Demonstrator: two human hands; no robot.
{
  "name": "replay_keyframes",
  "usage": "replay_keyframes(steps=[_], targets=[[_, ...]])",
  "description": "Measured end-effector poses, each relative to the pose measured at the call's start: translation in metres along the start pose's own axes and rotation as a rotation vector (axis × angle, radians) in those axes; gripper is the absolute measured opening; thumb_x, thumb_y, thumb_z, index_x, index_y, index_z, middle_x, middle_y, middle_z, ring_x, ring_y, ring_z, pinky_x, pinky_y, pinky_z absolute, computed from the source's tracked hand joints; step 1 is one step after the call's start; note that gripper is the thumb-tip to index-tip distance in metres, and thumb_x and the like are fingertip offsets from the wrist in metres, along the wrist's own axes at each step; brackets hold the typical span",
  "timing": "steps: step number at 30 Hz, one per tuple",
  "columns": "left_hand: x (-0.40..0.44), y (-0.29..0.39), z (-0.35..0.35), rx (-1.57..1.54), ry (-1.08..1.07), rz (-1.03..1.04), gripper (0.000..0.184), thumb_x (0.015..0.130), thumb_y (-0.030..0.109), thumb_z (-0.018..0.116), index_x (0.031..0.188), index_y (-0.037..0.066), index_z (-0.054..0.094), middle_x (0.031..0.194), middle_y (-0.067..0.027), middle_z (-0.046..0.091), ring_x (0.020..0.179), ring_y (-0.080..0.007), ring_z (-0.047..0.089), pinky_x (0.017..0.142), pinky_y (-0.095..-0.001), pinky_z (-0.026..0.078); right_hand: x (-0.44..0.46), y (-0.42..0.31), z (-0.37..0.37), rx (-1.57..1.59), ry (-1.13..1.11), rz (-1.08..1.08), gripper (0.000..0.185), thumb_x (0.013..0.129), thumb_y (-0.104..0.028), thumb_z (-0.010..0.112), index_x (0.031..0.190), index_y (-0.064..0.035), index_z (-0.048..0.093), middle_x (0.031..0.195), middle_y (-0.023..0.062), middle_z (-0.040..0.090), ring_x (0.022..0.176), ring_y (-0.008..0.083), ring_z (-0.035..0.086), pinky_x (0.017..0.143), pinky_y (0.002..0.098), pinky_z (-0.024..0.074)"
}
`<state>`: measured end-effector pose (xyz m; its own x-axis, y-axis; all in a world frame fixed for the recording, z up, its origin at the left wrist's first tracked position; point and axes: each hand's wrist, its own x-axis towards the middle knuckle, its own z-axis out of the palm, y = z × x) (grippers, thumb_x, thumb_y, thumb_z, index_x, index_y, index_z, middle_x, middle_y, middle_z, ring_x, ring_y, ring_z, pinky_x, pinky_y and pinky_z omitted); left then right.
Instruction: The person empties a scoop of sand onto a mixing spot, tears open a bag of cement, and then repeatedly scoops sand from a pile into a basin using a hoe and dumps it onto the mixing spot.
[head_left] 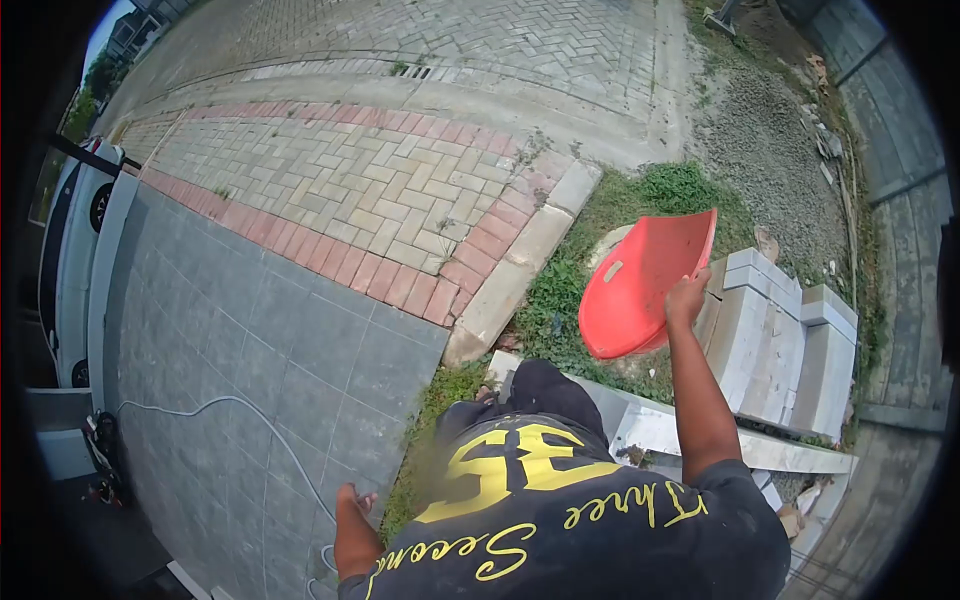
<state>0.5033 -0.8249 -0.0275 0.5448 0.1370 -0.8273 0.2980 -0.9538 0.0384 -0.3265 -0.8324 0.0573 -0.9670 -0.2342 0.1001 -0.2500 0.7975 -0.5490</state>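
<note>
My right hand (686,298), stretched out to the right, is closed on the edge of a red curved plastic shell (640,270). The shell is rounded at its near left end, has a small slot in it, and is tilted over the grass. I cannot tell exactly what kind of thing it is. Low on the left, my left hand (357,499) hangs beside my body over the grey tiles (300,370). Its fingers are partly spread and hold nothing. A grey hose (262,415) runs along the tiles near it.
Pale stacked blocks (765,335) stand right beside my right hand. A concrete curb (500,290) separates the paving from the weeds. Gravel (775,170) and a grey panel wall (905,250) lie at the right. A white car (75,255) is parked at far left.
</note>
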Motion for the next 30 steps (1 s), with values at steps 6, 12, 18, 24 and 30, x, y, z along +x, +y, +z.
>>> replay_keyframes(steps=[6, 12, 18, 24, 30], targets=[[-0.329, 0.385, 0.238, 0.401, -0.064, 1.136, 0.049, 0.094, 0.036, 0.051, 0.132, 0.006, 0.042, 0.107, -0.0107, 0.064, 0.069, -0.0178, 0.066, 0.045, -0.0247, 0.038, 0.075, 0.058, 0.017, -0.218, 0.228, 0.077, 0.025, 0.093, -0.011, 0.045, 0.115, -0.0049, 0.037, 0.106, 0.0276, 0.055, 0.091, 0.0474, 0.057, 0.079, 0.0528, 0.0442], [-0.459, 0.46, 0.502, 0.179, -0.488, 1.452, 0.047, 0.096, 0.037, 0.05, 0.13, 0.005, 0.042, 0.108, -0.0121, 0.064, 0.073, -0.0148, 0.065, 0.046, -0.0233, 0.041, 0.139, 0.025, 0.172, -0.479, 0.025, 0.526, 0.027, 0.093, -0.008, 0.043, 0.119, -0.0035, 0.039, 0.116, 0.0244, 0.051, 0.092, 0.0452, 0.059, 0.08, 0.0532, 0.0484], [-0.289, 0.448, 0.644, 1.026, -0.325, 0.499, 0.049, 0.095, 0.034, 0.051, 0.133, 0.005, 0.04, 0.115, -0.0153, 0.061, 0.09, -0.0251, 0.065, 0.063, -0.0344, 0.052, 0.268, 0.11, 0.257, -0.529, -0.205, 0.654, 0.035, 0.09, -0.009, 0.048, 0.123, -0.0041, 0.037, 0.123, 0.0239, 0.052, 0.1, 0.0427, 0.06, 0.085, 0.05, 0.05], [-0.285, 0.594, 0.853, 0.761, -0.162, 0.268, 0.051, 0.097, 0.034, 0.046, 0.137, 0.005, 0.038, 0.124, -0.0184, 0.055, 0.103, -0.0306, 0.059, 0.074, -0.0386, 0.051, 0.446, -0.011, 0.39, -0.637, -0.388, 0.595, 0.066, 0.076, -0.001, 0.068, 0.129, 0.0011, 0.029, 0.111, 0.0256, 0.059, 0.104, 0.0383, 0.061, 0.089, 0.0457, 0.0509], [-0.383, 0.853, 1.197, 0.56, -0.278, 0.65, 0.052, 0.098, 0.035, 0.042, 0.14, 0.004, 0.035, 0.132, -0.0215, 0.05, 0.116, -0.0361, 0.054, 0.086, -0.0428, 0.049, 0.57, -0.126, 0.623, -0.306, -0.245, 0.95, 0.066, 0.079, -0.003, 0.063, 0.131, -0.003, 0.021, 0.107, 0.023, 0.06, 0.1, 0.0362, 0.063, 0.082, 0.0441, 0.0523]])
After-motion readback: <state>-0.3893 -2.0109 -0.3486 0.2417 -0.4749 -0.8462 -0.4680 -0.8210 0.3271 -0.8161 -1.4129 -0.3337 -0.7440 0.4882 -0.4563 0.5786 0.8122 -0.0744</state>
